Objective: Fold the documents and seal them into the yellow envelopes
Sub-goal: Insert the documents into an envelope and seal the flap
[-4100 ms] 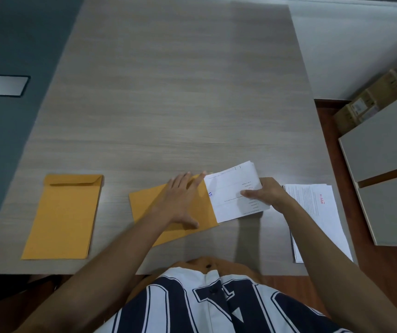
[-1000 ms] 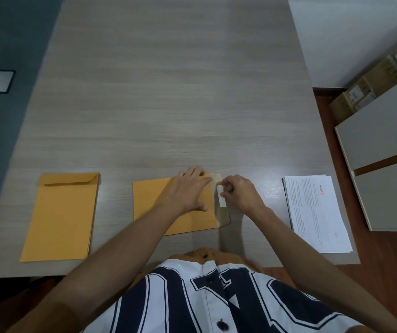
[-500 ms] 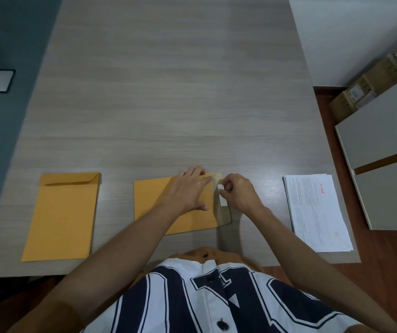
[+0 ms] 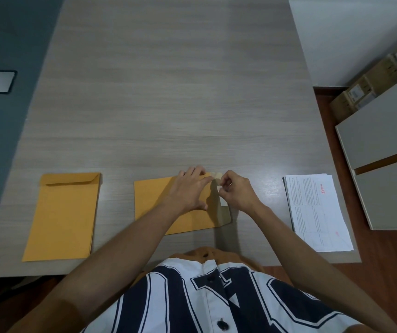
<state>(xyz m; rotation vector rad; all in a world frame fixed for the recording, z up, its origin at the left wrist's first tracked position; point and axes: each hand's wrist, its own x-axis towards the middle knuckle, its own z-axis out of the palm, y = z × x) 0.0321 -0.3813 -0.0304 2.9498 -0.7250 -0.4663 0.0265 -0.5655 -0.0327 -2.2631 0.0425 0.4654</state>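
Yellow envelope (image 4: 159, 203) lengthwise left-right, flap rightward, left hand (image 4: 188, 188) flat, right fingers (image 4: 224, 186) pinching strip (image 4: 221, 195).

White jersey (image 4: 216, 304), large navy outlined letters, dark buttons; tan garment (image 4: 207, 253) beneath; arms bare.

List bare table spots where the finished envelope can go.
Free: the whole far half of the table; the strip between the left envelope and the middle envelope. Crowded: around both hands, left hand, right hand, and the paper stack.
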